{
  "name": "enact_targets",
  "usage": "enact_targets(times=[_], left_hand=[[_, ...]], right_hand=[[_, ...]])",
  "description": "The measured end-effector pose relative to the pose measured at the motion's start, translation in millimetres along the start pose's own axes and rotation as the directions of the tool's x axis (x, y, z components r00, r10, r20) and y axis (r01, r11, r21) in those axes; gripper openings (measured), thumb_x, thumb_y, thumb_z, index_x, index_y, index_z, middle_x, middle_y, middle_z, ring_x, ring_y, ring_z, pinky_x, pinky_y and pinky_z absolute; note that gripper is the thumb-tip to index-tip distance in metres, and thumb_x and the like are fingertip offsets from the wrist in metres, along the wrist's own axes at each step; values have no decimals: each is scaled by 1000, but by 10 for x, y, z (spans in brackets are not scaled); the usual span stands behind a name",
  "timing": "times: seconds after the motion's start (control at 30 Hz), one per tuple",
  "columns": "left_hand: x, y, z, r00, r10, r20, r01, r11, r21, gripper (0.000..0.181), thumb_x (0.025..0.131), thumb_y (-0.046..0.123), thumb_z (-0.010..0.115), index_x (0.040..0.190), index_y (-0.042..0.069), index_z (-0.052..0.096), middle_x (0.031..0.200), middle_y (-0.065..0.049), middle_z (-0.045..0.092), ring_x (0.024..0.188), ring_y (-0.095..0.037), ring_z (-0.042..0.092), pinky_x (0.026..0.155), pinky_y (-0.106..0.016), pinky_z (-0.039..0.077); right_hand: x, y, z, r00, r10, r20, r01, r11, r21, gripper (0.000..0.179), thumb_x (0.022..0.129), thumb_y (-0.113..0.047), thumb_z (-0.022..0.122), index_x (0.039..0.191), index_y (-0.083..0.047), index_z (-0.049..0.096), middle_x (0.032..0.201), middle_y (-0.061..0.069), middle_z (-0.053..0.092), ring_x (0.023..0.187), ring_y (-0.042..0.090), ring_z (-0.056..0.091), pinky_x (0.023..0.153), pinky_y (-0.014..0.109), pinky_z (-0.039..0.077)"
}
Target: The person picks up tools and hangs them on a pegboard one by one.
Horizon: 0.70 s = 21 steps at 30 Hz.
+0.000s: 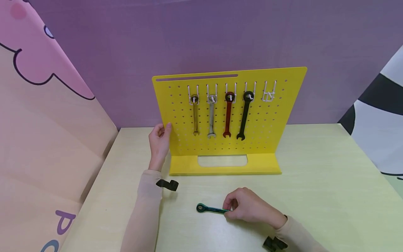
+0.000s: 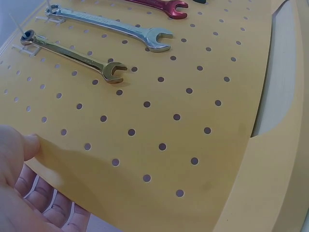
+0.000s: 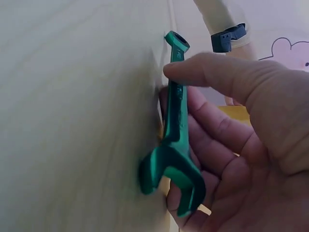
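A green combination wrench (image 1: pixel 211 209) lies low over the table in front of the board, its ring end pointing left. My right hand (image 1: pixel 250 207) pinches its shaft between thumb and fingers; in the right wrist view the open jaw of the wrench (image 3: pixel 176 116) faces the camera. At the left edge of a yellow pegboard (image 1: pixel 267 133), my left hand (image 1: pixel 160 144) grips the panel, thumb on the front and fingers behind. On the board's hooks hang a gold wrench (image 1: pixel 195 117), a silver wrench (image 1: pixel 211 115), a red wrench (image 1: pixel 228 115) and a black wrench (image 1: pixel 245 115), ring ends up.
A white hook (image 1: pixel 268 95) at the right of the row has no wrench on it. The board's yellow base (image 1: pixel 184 166) stands on the pale wooden table (image 1: pixel 321 182). Behind rises a purple wall (image 1: pixel 201 38), with printed panels to either side.
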<state>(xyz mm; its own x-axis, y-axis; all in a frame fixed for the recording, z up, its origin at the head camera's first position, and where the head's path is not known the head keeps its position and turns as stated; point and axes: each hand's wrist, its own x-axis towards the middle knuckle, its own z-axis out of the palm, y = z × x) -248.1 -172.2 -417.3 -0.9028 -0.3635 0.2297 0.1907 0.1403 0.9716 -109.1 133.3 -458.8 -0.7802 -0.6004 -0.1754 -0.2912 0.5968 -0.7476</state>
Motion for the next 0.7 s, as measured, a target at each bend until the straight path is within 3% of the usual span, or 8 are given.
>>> enact_targets(times=[0.4, 0.7], left_hand=[[0, -13, -10, 1000, -4, -1, 4, 1000, 9, 30, 108, 25, 66, 117, -3, 70, 97, -7, 68, 90, -13, 59, 82, -18, 48], [14, -18, -4, 1000, 5, 7, -5, 1000, -7, 30, 108, 25, 66, 117, -3, 70, 97, -5, 67, 89, -12, 59, 81, -18, 48]], right_hand=[[8, 28, -36, 999, -35, 23, 33, 996, 86, 8, 88, -16, 87, 87, -18, 80, 78, -11, 74, 71, 1, 62, 69, 22, 50], [38, 51, -76, 998, -29, -49, 35, 991, 132, 5, 94, -14, 81, 91, -17, 82, 84, -6, 77, 74, 3, 57, 67, 21, 46]])
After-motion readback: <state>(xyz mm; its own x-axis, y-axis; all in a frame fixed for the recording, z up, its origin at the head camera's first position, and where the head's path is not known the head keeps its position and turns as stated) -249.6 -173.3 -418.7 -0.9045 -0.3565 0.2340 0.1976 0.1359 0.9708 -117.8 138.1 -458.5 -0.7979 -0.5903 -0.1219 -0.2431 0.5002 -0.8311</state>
